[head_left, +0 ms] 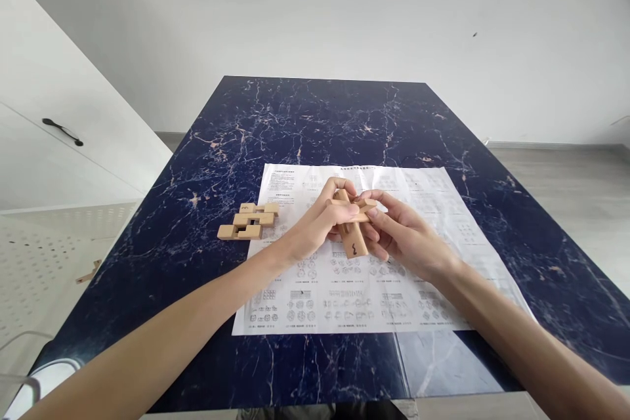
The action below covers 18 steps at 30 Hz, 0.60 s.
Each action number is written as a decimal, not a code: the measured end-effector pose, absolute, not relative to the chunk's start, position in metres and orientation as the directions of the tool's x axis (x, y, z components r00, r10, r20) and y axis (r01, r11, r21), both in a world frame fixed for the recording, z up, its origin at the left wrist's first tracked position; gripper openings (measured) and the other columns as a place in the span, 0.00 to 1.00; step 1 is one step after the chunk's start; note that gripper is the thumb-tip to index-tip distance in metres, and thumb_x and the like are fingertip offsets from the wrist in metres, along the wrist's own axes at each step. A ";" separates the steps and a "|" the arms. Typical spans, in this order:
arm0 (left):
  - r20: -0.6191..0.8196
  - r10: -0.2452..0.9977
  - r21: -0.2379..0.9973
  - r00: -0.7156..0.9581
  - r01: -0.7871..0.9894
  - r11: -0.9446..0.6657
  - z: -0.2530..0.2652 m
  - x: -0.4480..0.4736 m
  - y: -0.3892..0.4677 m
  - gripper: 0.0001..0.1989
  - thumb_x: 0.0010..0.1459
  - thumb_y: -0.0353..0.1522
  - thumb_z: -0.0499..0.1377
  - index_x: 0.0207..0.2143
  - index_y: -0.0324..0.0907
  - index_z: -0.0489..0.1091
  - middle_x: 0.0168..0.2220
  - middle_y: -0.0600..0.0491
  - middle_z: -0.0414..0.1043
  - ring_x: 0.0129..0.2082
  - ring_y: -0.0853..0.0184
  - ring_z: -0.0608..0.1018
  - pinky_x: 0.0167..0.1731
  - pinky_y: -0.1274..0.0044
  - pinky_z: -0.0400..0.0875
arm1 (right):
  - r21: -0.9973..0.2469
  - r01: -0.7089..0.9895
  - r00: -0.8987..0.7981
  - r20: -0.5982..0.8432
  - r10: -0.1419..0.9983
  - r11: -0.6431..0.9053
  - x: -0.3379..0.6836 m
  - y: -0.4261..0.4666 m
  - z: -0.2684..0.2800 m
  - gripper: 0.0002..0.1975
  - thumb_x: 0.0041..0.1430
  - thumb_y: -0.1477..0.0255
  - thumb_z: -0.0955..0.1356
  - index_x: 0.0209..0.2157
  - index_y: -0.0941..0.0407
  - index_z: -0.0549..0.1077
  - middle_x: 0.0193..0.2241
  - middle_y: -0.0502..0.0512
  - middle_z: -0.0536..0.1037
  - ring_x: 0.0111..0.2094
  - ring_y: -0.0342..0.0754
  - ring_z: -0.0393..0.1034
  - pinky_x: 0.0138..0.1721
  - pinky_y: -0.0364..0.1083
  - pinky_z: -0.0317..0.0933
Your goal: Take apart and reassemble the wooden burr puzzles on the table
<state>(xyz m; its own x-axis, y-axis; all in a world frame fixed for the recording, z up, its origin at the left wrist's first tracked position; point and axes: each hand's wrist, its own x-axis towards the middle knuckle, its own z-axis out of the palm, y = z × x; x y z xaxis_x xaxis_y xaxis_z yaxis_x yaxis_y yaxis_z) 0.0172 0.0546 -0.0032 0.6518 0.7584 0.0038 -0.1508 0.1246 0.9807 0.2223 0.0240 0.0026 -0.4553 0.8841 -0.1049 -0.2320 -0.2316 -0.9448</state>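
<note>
Wooden puzzle pieces (355, 244) are crossed over one another between my two hands, above the printed sheet. One long piece points toward me and bears a dark handwritten mark. My left hand (331, 213) is closed on the pieces from the left, its thumb lying across the top. From the right, my right hand (396, 226) pinches the end of the crosswise piece between thumb and fingers. Where the pieces meet is partly hidden by my fingers. Left of my hands, several notched wooden pieces (253, 218) lie side by side, partly on the sheet's edge.
The creased instruction sheet (305, 315), printed with small diagrams, lies on a dark blue marbled table (315, 125). A white cabinet (73, 98) with a black handle stands at the left. At the lower left is a white rounded object (46, 384).
</note>
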 end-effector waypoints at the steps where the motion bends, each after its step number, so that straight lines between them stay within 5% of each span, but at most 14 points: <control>1: 0.001 0.754 0.980 0.657 -0.149 0.128 -0.003 0.017 0.055 0.21 0.65 0.48 0.58 0.51 0.48 0.57 0.37 0.51 0.80 0.30 0.63 0.79 0.28 0.74 0.62 | -0.943 -0.239 -0.457 -0.103 0.884 -0.233 0.222 0.024 0.002 0.14 0.74 0.59 0.70 0.51 0.51 0.68 0.25 0.42 0.70 0.20 0.39 0.63 0.24 0.43 0.56; 18: 0.045 0.777 0.985 0.628 -0.157 0.069 0.003 0.020 0.048 0.15 0.63 0.41 0.54 0.49 0.47 0.58 0.31 0.54 0.78 0.31 0.59 0.84 0.26 0.73 0.66 | -0.933 -0.252 -0.457 -0.118 0.881 -0.256 0.216 0.020 0.000 0.16 0.72 0.57 0.71 0.48 0.50 0.64 0.24 0.41 0.71 0.19 0.39 0.63 0.23 0.42 0.55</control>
<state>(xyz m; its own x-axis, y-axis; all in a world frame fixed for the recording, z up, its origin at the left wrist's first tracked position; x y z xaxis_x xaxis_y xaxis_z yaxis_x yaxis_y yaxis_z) 0.0196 0.0478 0.0025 0.6278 0.7771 0.0453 -0.1568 0.0693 0.9852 0.2158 0.0201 0.0001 -0.4573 0.8815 -0.1178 -0.2522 -0.2556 -0.9333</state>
